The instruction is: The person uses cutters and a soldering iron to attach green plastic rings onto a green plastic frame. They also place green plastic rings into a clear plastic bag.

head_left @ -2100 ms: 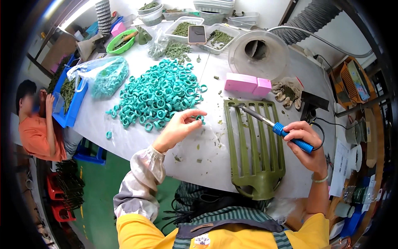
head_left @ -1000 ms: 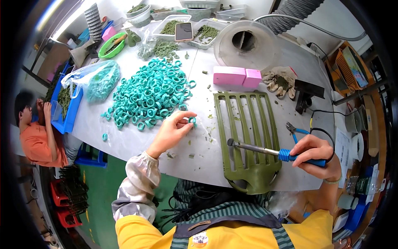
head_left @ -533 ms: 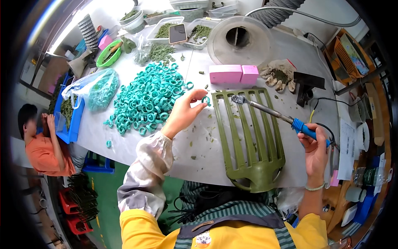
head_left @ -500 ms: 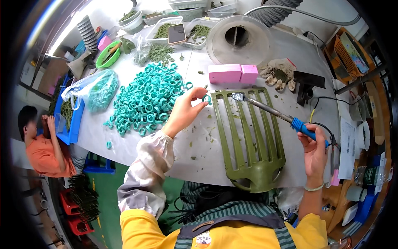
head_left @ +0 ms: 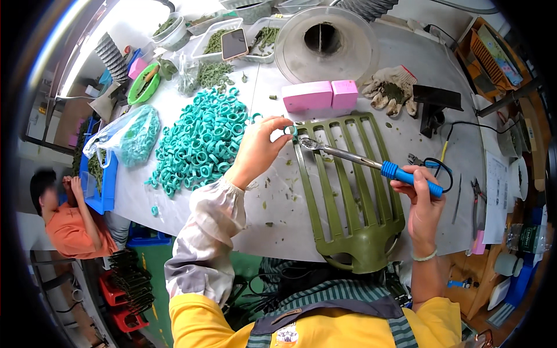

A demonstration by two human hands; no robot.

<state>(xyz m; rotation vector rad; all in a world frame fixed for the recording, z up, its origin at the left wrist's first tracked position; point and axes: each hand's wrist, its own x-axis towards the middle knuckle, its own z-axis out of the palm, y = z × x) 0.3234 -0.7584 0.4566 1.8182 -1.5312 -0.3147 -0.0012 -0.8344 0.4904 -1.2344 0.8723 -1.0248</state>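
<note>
Pinching a teal ring (head_left: 292, 131) between thumb and forefinger, our left hand (head_left: 259, 146) is holding it at the far left corner of a green slotted frame (head_left: 364, 245); whether ring and frame are touching, we're not managing to tell. Over on the right, our right hand (head_left: 426, 200) is gripping a soldering iron (head_left: 391, 170), fingers wrapping its blue handle, and the dark metal tip (head_left: 308, 143) is sitting just right of the ring. Contact there? We're seeing no clear sign either way.

For doing this well, we're judging that small, slow movements are the ones paying off. We're wanting the ring held by its outer left side, fingertips staying well clear of the tip, since that metal is probably running hot. We're favouring wrist over elbow, and a light touch, because lingering heat could be sagging the plastic. The cable (head_left: 451, 174) is looping behind the handle, so we're minding its pull. Meanwhile the frame is lying flat on the table (head_left: 278, 238), its rounded end toward us, with neither palm bracing it; we're thinking a firm push could be sliding it. The heap of loose rings (head_left: 203, 142) is lying well left of the tip.
</note>
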